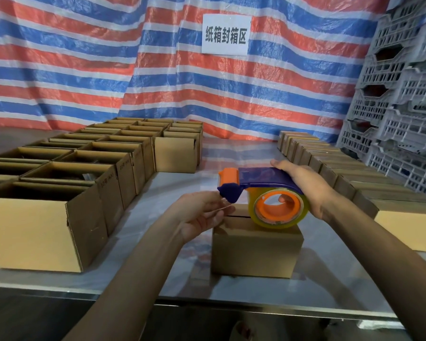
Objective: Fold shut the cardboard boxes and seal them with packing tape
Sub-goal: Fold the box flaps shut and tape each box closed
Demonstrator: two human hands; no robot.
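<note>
A small cardboard box [256, 249] with its flaps folded down stands on the table in front of me. Just above it my right hand [305, 185] grips a blue and orange tape dispenser [261, 183] loaded with a clear tape roll [278, 207]; a finger shows through the roll's hub. At the dispenser's front end, my left hand [202, 215] pinches the loose end of clear tape [225, 205], held over the box's left edge.
Several open cardboard boxes [67, 168] stand in rows on the left of the grey table [172, 274]. Closed boxes [342, 168] line up on the right. Grey plastic crates [399, 94] are stacked at far right. A striped tarp with a white sign hangs behind.
</note>
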